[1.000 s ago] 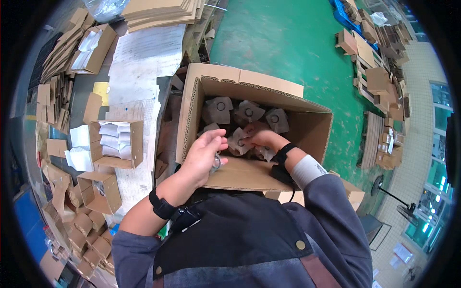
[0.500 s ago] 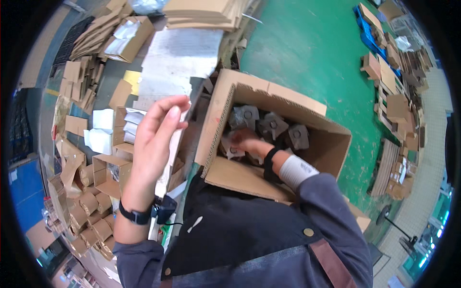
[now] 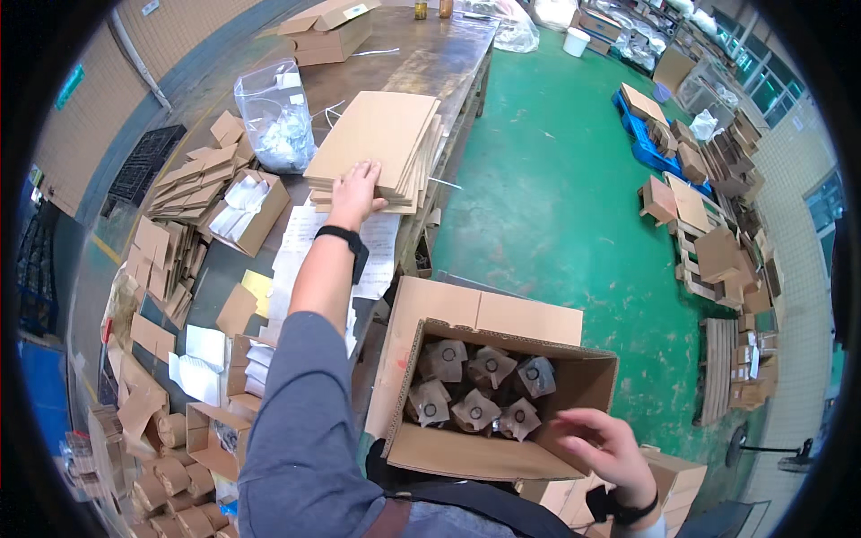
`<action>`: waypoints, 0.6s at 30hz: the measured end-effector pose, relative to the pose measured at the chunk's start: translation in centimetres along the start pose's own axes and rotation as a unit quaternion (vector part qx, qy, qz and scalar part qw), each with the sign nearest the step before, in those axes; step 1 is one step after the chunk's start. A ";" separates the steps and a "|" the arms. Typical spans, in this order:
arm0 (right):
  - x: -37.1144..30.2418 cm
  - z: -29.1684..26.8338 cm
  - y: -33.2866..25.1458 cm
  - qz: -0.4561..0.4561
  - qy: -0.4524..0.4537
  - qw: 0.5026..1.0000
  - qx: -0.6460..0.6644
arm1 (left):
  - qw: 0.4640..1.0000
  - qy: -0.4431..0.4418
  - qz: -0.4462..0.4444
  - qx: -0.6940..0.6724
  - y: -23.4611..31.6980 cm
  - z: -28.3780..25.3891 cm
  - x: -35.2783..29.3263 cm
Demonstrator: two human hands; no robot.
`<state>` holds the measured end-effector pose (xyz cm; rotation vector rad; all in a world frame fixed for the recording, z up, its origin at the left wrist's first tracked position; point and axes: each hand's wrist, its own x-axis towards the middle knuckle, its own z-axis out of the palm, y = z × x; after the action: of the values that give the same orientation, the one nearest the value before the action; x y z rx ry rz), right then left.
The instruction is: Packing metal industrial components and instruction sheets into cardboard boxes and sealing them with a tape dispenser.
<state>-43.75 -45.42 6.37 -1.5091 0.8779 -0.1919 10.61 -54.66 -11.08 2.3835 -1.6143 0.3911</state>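
Note:
My left hand (image 3: pixel 357 188) reaches forward and lies on the near edge of a stack of flat cardboard sheets (image 3: pixel 377 134), its fingers stretched over the top sheet. An open cardboard box (image 3: pixel 484 455) stands in front of me. In one end of it sit several wrapped pieces (image 3: pixel 475 409), each in clear or brownish wrapping with a dark ring on top. Beyond them the box's right part shows bare cardboard. Over the box's near right corner hangs my right hand (image 3: pixel 610 450), fingers apart and nothing in it.
Papers (image 3: pixel 377 255) lie on the bench below the stack. A clear plastic bag (image 3: pixel 276 121) stands left of it, and a cardboard carton (image 3: pixel 327 36) sits farther back. Cardboard tubes (image 3: pixel 170 475) are piled at lower left. Along the right run pallets (image 3: pixel 717 368) with cardboard.
My right hand has come out of the box and moved toward its near right corner. My left hand has gone forward onto the cardboard stack. The view has shifted forward.

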 end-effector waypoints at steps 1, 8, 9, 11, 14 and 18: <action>-2.2 -1.4 0.9 0.026 0.052 0.998 0.012 | 1.000 -0.011 0.000 0.001 1.3 -0.7 0.5; -4.5 -3.7 1.4 -0.003 0.156 0.986 0.050 | 0.986 0.122 0.103 0.050 0.2 -6.2 -2.2; -3.2 -3.7 0.9 -0.052 0.152 0.987 -0.008 | 0.960 0.230 0.144 0.072 -0.5 -8.8 -3.4; -1.7 -4.0 -1.7 -0.136 0.195 0.968 -0.086 | 0.945 0.226 0.156 -0.177 2.5 -14.4 -4.7; -0.4 -2.8 -6.9 -0.346 0.327 0.813 -0.335 | 0.913 0.106 0.270 -0.286 8.0 -26.8 -9.3; -0.4 -1.9 -11.8 -0.292 0.113 0.758 -0.572 | 0.710 -0.089 0.415 -0.561 11.9 -32.8 -12.8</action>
<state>-40.43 -47.93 17.56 -2.9737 0.6702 -0.3226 -7.86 -36.68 15.73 0.7345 -2.0289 -0.5925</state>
